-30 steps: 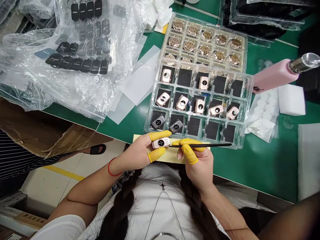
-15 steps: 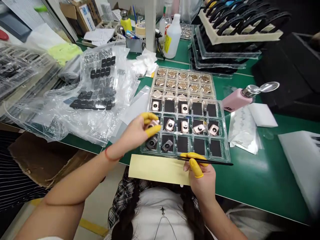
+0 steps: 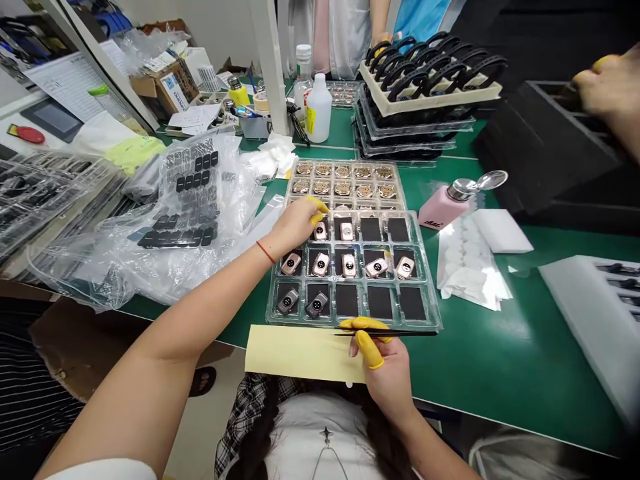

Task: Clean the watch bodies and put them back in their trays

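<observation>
- Your left hand [image 3: 299,219] is at a watch [image 3: 320,232], back row of the tray [image 3: 431,312]; I can't tell whether it grips.
- Your right hand [image 3: 389,368] pinches tweezers [image 3: 417,333].
- Handling watches seems underway, calling for a light edge hold.

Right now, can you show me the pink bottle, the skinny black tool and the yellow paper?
Pink bottle [image 3: 443,207]: head view, on its pink side.
Skinny black tool [image 3: 407,333]: head view, on its shaft.
Yellow paper [image 3: 301,354]: head view, on its bare middle.

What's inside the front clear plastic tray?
Pink-gold smartwatch bodies, two dark ones and black pads. I can't see the back left corner of the tray; the left hand covers it.
</observation>
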`<state>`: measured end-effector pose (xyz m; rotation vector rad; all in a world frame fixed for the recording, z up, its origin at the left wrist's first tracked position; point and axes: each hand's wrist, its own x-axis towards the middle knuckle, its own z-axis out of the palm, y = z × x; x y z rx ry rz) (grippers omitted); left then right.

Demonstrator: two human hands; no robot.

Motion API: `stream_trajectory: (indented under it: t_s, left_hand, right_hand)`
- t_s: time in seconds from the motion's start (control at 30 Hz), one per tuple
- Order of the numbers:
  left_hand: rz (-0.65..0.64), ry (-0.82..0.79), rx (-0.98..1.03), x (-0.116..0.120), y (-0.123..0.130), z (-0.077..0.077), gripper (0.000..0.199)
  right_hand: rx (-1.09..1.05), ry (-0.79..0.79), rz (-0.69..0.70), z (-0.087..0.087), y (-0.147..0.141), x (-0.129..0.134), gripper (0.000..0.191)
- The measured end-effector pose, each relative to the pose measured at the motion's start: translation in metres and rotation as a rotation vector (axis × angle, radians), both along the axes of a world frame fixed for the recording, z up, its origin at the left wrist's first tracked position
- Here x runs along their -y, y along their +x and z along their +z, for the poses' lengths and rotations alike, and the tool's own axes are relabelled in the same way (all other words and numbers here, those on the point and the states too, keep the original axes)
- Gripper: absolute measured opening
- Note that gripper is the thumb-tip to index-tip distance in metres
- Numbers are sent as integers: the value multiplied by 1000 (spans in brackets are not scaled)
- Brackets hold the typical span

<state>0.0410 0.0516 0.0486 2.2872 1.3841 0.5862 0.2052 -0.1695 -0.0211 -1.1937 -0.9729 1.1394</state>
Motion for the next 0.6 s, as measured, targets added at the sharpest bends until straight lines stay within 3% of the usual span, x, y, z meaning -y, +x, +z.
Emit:
stream_trajectory:
  t_s: [0.13,0.2,0.3,0.43,0.53,0.6]
  left_hand:
    - [201,152,-394,15,-21,15,22]
    - [199,84,-491,18,-29,14,24]
    - [159,1,-476,14,-36,5,26]
    - [126,-62,-235,8,-39,-5,21]
    - [197,-92,179,23,-39,-3,23]
    - [233,-181,513,46,-40,2,23]
  right_hand:
    - [10,6,12,2,2,0,15]
    - [-22,31,19,1,2,0,13]
    - [-60,39,16,-1,0,0,13]
    - [-54,12,15,-2,-1,-1,18]
    - [26,-14,57,4,5,-1,23]
    - [122,-52,89,10,11,-1,26]
